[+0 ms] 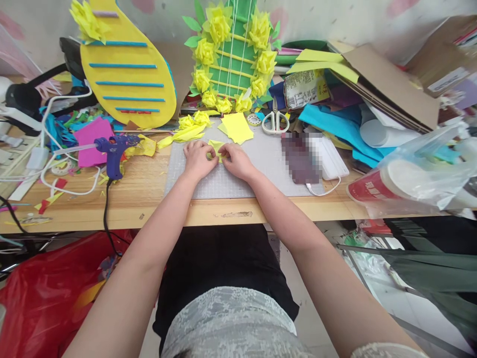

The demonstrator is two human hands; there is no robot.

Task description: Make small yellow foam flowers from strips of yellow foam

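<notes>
My left hand (200,158) and my right hand (235,158) meet over a grey cutting mat (223,186). Both pinch a small piece of yellow crepe paper (215,144), one at each side, thumbs curled inward. Part of the paper is hidden by my fingers. Just beyond my hands lies a stack of yellow paper squares (238,128). Left of the stack are several yellow paper flowers and strips (191,128). White-handled scissors (276,122) and a roll of clear tape (254,119) rest at the mat's far edge.
A purple glue gun (115,151) with its cord stands on the left. Behind are a yellow cutout (130,74) and a green flower-trimmed one (231,64). A white power bank (330,159), a bagged paper cup (372,186) and cardboard (395,89) sit on the right.
</notes>
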